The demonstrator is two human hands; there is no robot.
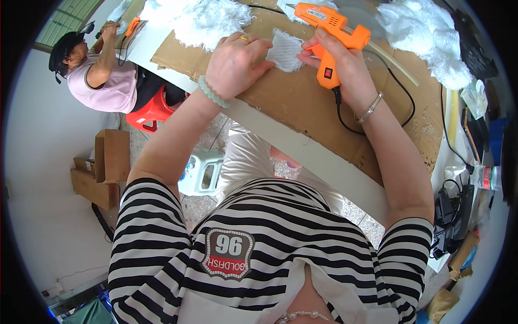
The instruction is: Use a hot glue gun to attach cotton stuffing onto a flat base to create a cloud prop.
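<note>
My right hand (348,73) is wrapped round the grip of an orange hot glue gun (326,20), whose nozzle points up and to the left. A clear glue stick (396,62) trails out of its back end. Between my hands a small white mesh-like piece (286,51) lies on the brown cardboard (302,102). My left hand (237,62) is curled at that piece's left edge, with finger and thumb on it. Fingertips of my right hand reach to its right edge.
Fluffy white fibre heaps (216,24) lie at the table's far side, another pile (426,40) at the far right. The gun's black cord (410,110) loops over the cardboard. A co-worker (102,75) sits on a red stool (148,113) at far left. Black power adapters (448,216) cluster at right.
</note>
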